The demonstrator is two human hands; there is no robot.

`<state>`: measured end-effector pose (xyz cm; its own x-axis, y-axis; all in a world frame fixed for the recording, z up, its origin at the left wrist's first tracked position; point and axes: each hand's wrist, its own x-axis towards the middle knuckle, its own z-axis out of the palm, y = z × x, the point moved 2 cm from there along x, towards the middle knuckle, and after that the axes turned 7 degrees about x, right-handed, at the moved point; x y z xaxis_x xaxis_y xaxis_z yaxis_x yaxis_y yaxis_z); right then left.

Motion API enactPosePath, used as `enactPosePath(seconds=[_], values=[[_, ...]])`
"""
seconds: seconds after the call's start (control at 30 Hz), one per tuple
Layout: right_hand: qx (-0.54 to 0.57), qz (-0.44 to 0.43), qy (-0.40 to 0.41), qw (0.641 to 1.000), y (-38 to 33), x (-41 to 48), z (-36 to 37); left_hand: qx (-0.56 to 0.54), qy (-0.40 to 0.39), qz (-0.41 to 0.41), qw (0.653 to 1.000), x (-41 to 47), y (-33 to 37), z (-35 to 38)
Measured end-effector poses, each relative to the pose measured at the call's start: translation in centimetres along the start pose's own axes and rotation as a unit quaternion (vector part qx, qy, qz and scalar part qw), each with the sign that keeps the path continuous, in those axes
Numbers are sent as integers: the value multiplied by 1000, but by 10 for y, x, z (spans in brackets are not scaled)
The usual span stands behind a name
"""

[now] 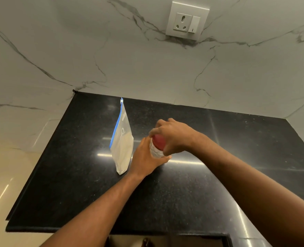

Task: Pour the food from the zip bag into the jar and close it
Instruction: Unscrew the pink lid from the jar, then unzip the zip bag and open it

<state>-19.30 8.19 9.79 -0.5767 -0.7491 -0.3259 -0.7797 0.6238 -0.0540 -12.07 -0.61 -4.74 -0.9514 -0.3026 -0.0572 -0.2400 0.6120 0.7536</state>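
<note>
Zip bags: one [121, 150] is standing on the counter, carrying one blue zip strip. Jars: one [154, 152], wearing one red lid [159, 142]. Hands: two are showing, the left hand [145, 158] and the right hand [172, 134], both meeting at that single jar; two bare forearms are trailing behind them. Counters: one black counter [165, 196] is lying under it all. On the wall one switch plate [176, 8] is showing, holding one socket [182, 22] and one switch [194, 24].
</note>
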Motion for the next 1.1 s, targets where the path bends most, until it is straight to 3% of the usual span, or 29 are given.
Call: enactPosePath(seconds=[0.1,0.2,0.3,0.37,0.53,0.7,0.83,0.9,0.97,1.1], values=[[73,-29,59,995,14,-22,-5,-15,2,16,1000,-3,4,-9],[185,86,105,973,51,-53,10,-70,3,22,997,-9,8,-12],[207,225,94,947,73,-78,55,-97,8,16,995,-13,11,-8],[221,272,89,933,75,-82,90,-86,-3,-7,996,-19,14,-5],[173,260,106,944,67,-74,147,-79,17,-75,994,-53,15,2],[200,264,145,932,56,-77,150,-146,11,-106,983,-106,11,-7],[327,164,383,848,12,-91,100,-166,40,-87,981,-142,1,-40],[379,80,409,826,-25,-88,69,-164,92,-63,980,-153,-1,-64],[400,-11,385,832,-64,-78,40,-160,168,-47,972,-159,-3,-89],[288,-127,356,880,-109,-40,3,-147,262,-42,953,-149,-4,-126]])
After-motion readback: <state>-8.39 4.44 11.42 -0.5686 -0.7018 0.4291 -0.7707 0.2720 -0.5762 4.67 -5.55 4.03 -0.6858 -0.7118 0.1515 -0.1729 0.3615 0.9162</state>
